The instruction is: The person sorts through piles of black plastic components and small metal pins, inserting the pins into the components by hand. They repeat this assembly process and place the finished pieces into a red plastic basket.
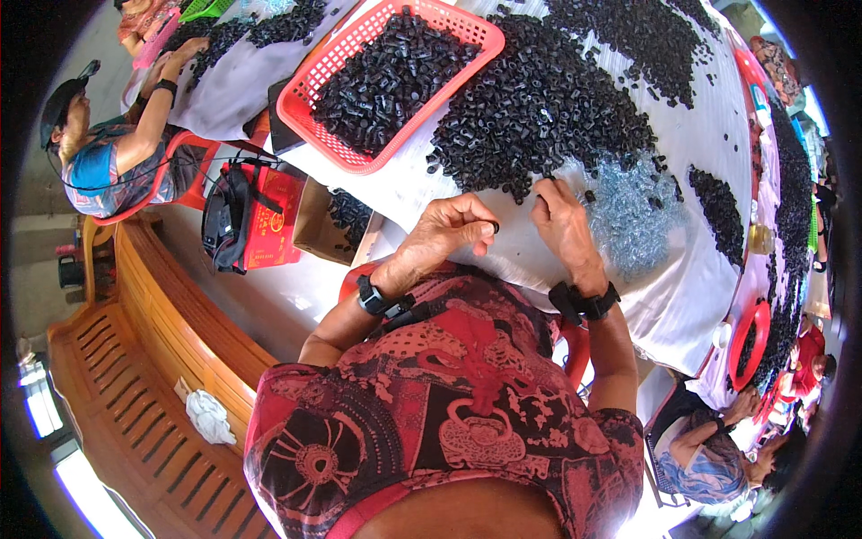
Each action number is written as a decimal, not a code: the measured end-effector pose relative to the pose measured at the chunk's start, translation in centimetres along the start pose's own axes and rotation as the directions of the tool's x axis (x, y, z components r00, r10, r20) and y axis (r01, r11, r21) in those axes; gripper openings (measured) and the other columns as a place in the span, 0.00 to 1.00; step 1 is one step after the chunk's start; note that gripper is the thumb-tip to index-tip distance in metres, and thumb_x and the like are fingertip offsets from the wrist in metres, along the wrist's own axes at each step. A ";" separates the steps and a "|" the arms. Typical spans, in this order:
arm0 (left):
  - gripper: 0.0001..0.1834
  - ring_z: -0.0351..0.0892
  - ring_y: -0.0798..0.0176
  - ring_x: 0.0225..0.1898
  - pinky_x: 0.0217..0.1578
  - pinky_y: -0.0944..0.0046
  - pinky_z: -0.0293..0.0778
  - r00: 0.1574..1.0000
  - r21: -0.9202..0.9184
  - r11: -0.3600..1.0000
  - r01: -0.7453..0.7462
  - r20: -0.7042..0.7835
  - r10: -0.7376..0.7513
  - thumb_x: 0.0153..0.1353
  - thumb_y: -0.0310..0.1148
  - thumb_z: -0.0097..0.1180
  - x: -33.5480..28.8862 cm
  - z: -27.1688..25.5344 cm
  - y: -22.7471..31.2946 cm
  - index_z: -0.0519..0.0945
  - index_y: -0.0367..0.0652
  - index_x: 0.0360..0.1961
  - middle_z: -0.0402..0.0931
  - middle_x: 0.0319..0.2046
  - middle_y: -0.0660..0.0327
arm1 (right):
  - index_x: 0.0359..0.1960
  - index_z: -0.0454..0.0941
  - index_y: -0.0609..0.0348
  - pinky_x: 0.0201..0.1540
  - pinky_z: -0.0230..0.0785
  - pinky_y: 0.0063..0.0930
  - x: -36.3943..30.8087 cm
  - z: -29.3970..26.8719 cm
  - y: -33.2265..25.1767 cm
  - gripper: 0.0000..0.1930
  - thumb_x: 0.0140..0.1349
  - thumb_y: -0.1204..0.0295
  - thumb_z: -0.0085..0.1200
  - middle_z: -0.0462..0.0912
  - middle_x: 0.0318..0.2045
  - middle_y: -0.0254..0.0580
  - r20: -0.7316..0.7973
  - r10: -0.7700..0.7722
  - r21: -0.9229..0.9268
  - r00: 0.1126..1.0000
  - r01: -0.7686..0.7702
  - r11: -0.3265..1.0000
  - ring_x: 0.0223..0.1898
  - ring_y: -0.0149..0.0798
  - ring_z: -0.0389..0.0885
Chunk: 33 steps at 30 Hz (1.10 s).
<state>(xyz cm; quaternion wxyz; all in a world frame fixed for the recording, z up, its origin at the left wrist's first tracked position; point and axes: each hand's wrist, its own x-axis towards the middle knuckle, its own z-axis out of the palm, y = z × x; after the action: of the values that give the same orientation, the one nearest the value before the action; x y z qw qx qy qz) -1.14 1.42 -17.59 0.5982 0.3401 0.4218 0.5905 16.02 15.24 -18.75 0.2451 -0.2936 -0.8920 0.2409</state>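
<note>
Between the thumb and fingers of my left hand (443,234) is a small black plastic piece (496,228), held just past the near edge of the white-covered table (503,235). My right hand (567,226) is over the cloth with its fingers pressed together; whether anything is in them is too small to make out. It sits where a large heap of black plastic pieces (539,108) meets a pile of small clear plastic pieces (636,211). To the far left of the heap, a pink-red plastic basket (289,110) is full of similar black pieces.
Below the table's left side stand an open cardboard box (314,220) with black pieces, a red box (277,216) and a black bag (229,220). A wooden bench (148,395) fills the lower left. Co-workers sit at left (108,153) and lower right (709,458).
</note>
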 end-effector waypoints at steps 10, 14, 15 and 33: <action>0.06 0.74 0.71 0.27 0.32 0.72 0.72 0.999 0.013 0.999 -0.049 0.000 0.049 0.60 0.27 0.55 1.0 0.6 0.7 0.77 0.36 0.36 0.77 0.28 0.61 | 0.38 0.72 0.59 0.22 0.66 0.19 -0.8 -2.6 -2.3 0.06 0.60 0.78 0.51 0.74 0.22 0.33 0.246 0.239 0.699 0.939 -0.343 0.628 0.20 0.23 0.71; 0.06 0.76 0.70 0.28 0.33 0.71 0.73 0.999 0.008 0.999 -0.040 0.023 0.040 0.61 0.27 0.54 1.0 1.0 0.6 0.76 0.36 0.37 0.78 0.29 0.61 | 0.39 0.72 0.59 0.22 0.64 0.15 -1.0 -2.9 -4.3 0.05 0.61 0.77 0.50 0.73 0.24 0.29 0.213 0.165 0.718 0.963 -0.269 0.642 0.20 0.20 0.69; 0.06 0.76 0.70 0.28 0.33 0.71 0.73 0.999 0.008 0.999 -0.038 0.024 0.038 0.61 0.27 0.54 1.0 1.1 0.8 0.76 0.36 0.37 0.78 0.29 0.61 | 0.39 0.72 0.59 0.22 0.64 0.14 -1.1 -2.8 -4.6 0.06 0.61 0.78 0.50 0.73 0.25 0.29 0.207 0.159 0.732 0.965 -0.261 0.629 0.20 0.20 0.69; 0.02 0.75 0.73 0.27 0.32 0.73 0.73 0.998 0.181 0.983 -0.032 -0.048 0.041 0.61 0.23 0.53 0.9 2.0 0.1 0.75 0.35 0.33 0.77 0.28 0.62 | 0.41 0.66 0.59 0.29 0.71 0.35 -1.9 -1.5 -5.9 0.10 0.58 0.80 0.48 0.74 0.28 0.48 0.070 -0.057 0.232 0.996 0.039 0.972 0.28 0.48 0.78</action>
<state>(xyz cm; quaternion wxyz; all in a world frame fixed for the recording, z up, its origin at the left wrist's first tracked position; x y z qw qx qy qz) 0.56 2.47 -16.77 0.5430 0.3854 0.4823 0.5693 15.82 10.25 -14.82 0.2491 -0.2323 -0.8736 0.3476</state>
